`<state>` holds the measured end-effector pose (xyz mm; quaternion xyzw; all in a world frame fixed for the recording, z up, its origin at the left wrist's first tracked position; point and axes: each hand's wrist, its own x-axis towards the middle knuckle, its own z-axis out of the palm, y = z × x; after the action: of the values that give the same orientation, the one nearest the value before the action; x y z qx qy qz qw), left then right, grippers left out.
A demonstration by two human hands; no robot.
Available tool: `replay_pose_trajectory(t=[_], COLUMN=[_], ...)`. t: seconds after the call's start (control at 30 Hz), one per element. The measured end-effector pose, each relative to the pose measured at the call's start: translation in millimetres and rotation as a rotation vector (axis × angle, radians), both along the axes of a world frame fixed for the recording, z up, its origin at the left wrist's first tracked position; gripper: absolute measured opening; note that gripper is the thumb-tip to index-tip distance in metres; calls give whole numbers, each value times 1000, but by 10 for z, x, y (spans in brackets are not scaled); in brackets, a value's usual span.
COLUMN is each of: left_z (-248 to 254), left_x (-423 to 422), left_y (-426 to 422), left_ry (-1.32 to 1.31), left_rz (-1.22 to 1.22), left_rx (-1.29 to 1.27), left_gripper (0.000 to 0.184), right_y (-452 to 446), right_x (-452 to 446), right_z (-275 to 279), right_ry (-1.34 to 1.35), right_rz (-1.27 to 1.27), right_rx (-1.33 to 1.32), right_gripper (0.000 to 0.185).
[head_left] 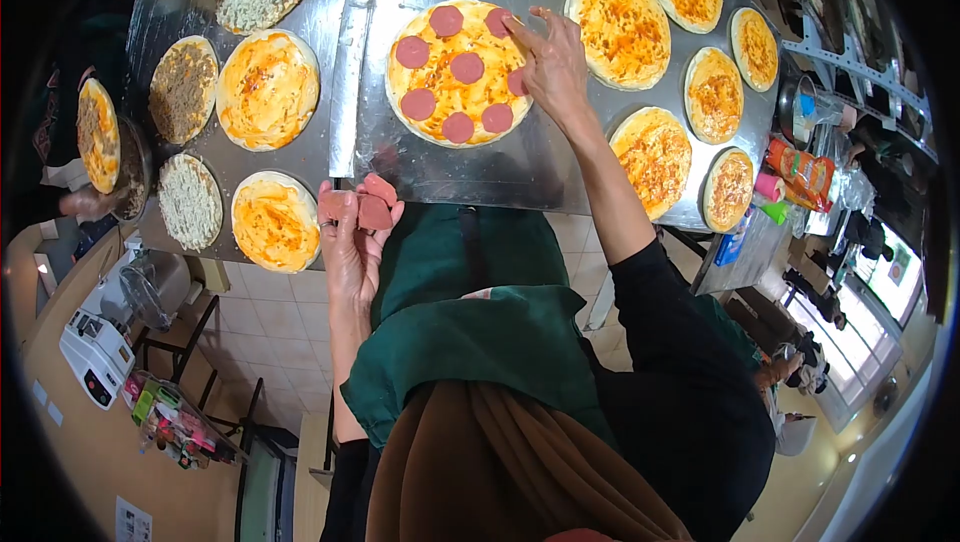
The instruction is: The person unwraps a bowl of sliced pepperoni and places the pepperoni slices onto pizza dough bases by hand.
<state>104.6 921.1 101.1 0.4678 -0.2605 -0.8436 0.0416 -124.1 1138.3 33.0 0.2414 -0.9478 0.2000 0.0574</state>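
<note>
A round pizza base (458,42) with orange-yellow sauce lies on the metal table in front of me. Several pink sausage slices (466,68) are spread over it, most in a ring with one at the centre. My right hand (553,60) is over the base's right edge, fingers apart. Its index fingertip touches the upper right slice (497,22), and its thumb side partly covers another slice (517,82). Off the table's near edge, my left hand (355,232) is closed around a few more sausage slices (374,212).
Sauced bases (618,28) lie to the right, and bases with crumbly toppings (183,90) to the left. At far left, another person's hand (88,204) is by a tilted pizza (99,136) and a bowl (133,167). A white machine (97,357) stands below left.
</note>
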Motion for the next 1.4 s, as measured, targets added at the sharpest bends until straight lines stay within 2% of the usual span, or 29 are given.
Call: replay_pose_trajectory(t=[0.23,0.33,0.5,0.63,0.73,0.93,1.13,1.23,1.33,1.4], left_z=[11,57,39,53,110,107,64,98,121,119], left_x=[70,91,131,87,22,-116,-115,-111,-79,-37], left_y=[-34,-24,-6,62,117,226,271,276,243,176], left_ry=[-6,-15,-24,-56,-49,-60,-34,-41,-40,-22], left_rz=[10,20,43,80,79,94,79,51,24,3], left_rx=[-27,-40,-34,-54,-69,-83,-69,-72,-73,-37], left_gripper=[70,55,49,48,49,50,50,50,51,58], right_y=[-444,-666,-707,-538,-179,-48,-222,-389,-448,-377], right_x=[232,329,441,288,48,-23,-20,-4,38,21], right_z=[62,57,66,175,103,87,140,38,38,86], right_ry=[-16,-52,-48,-187,-17,-69,-70,-40,-32,-62], right_rz=[188,250,302,194,23,50,115,193,203,119], right_rx=[-34,-16,-7,-135,-86,47,-38,35,-35,-38], right_gripper=[51,52,52,51,52,54,50,49,49,49])
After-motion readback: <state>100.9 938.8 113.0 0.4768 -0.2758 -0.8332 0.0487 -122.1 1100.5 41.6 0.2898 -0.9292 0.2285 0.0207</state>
